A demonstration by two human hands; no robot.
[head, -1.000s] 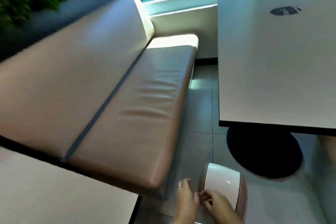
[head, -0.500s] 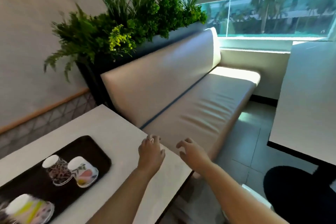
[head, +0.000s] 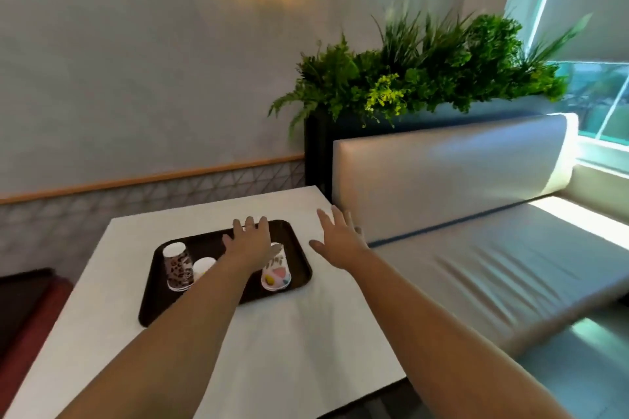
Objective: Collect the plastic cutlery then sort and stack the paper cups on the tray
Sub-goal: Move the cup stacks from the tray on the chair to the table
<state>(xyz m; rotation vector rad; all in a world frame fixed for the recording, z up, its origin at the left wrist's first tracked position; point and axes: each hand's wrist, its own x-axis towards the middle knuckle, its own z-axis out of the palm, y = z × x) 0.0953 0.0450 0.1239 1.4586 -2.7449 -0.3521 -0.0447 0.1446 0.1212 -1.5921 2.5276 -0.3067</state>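
A: Far left, what's on the white table [head: 292, 333]?

B: Dark tray [head: 153, 296], lying flat. On it, leftmost, a leopard-print cup [head: 177, 266], upside down. Just beside it on the right, a second upturned cup [head: 203, 265], white base showing, pattern partly hidden by the forearm.

A: Then the left hand [head: 250, 243]?

B: Over the tray's far half, palm down, fingers spread, gripping nothing. A ring on one finger. Close at its right, a pastel-patterned cup [head: 276, 270], also upturned, near the tray's right edge; touching or not, cannot tell.

A: Right hand [head: 338, 241]?

B: Above bare tabletop, right of the tray, splayed wide, empty.

A: Cutlery?

B: None seen.

A: Beyond that?

B: Pale bench [head: 476, 231], green plants [head: 425, 68] behind its backrest.
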